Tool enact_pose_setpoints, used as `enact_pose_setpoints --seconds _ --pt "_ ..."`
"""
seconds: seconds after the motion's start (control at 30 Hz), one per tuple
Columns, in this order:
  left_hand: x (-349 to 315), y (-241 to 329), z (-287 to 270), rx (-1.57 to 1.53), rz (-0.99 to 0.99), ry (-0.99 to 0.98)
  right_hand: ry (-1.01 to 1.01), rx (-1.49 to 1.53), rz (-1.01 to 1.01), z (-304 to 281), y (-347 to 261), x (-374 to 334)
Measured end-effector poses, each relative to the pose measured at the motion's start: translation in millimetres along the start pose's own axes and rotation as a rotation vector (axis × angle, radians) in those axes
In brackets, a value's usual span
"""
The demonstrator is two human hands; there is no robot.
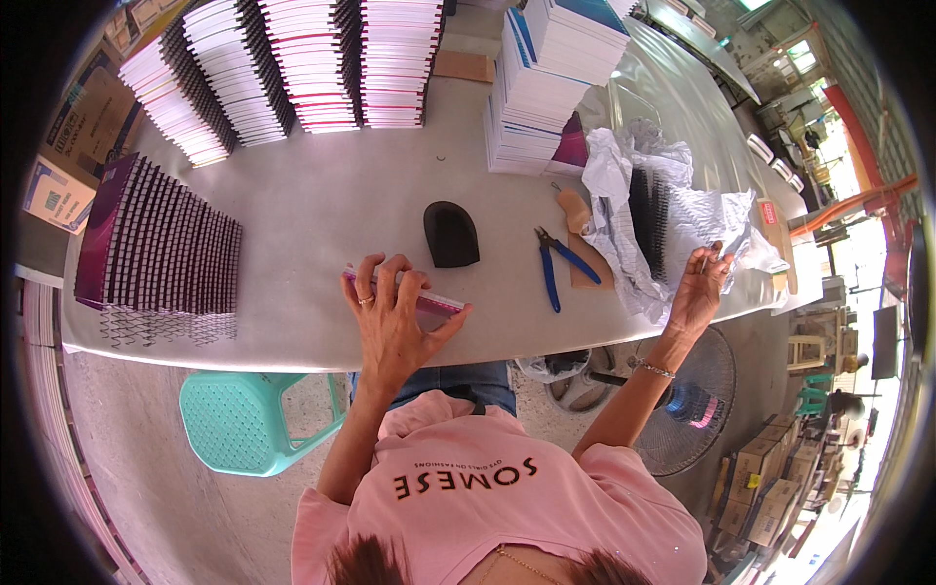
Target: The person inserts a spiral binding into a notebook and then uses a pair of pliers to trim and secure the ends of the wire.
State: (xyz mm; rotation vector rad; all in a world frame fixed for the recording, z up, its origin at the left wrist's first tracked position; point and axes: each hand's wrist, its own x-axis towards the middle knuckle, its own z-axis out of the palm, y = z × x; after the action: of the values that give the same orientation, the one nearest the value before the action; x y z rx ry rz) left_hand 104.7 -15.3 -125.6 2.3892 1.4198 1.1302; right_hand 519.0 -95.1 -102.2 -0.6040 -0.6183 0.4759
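Note:
My left hand (393,314) lies flat on a thin notebook with a pink-purple cover (441,305) near the table's front edge, pressing it down with fingers spread. Off to the right, my right hand (700,289) pinches a black wire binding coil (713,255) at the edge of crumpled white paper wrapping (624,171). More black wire coils (648,216) lie bundled in that paper. Blue-handled pliers (553,261) lie on the table between my hands.
A black curved pad (449,234) sits behind the notebook. Stacks of white-edged books (302,63) and a blue-covered stack (546,78) fill the back. Wire-bound notebooks (166,249) lie in a row at left. A teal stool (244,419) and a fan (687,405) stand below the table (322,195).

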Motion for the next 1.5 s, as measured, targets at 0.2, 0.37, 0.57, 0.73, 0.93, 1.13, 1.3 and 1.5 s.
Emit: enact_pose_setpoints --seconds 0.2,0.37,0.57,0.73,0.93,1.13,1.3,1.5 --pt "-0.6 -0.9 0.8 -0.007 0.005 -0.001 -0.045 0.048 0.03 -9.7 -1.0 2.2" --pt "-2.6 -2.5 2.4 -0.006 -0.001 -0.005 -0.049 0.07 0.031 -0.3 0.7 -0.9" --pt "-2.9 -3.1 3.0 -0.008 -0.003 -0.006 -0.039 -0.012 -0.003 -1.5 0.8 0.6" --pt "-3.5 -3.6 3.3 -0.013 -0.006 -0.014 -0.099 0.023 0.0 -5.8 1.4 2.8" --pt "-4.3 -3.8 3.9 -0.014 0.002 -0.004 -0.042 -0.002 -0.026 -3.9 0.6 1.5" --pt "-3.9 -3.9 4.1 -0.024 0.001 -0.006 -0.083 0.091 -0.013 -6.1 -2.4 1.5" --pt "-4.0 -4.0 4.1 -0.025 0.013 0.006 -0.109 0.181 -0.014 -0.6 -6.0 2.6" --pt "-3.7 -4.4 3.4 -0.022 0.01 0.004 0.004 0.045 -0.016 10.4 -3.0 -0.7"
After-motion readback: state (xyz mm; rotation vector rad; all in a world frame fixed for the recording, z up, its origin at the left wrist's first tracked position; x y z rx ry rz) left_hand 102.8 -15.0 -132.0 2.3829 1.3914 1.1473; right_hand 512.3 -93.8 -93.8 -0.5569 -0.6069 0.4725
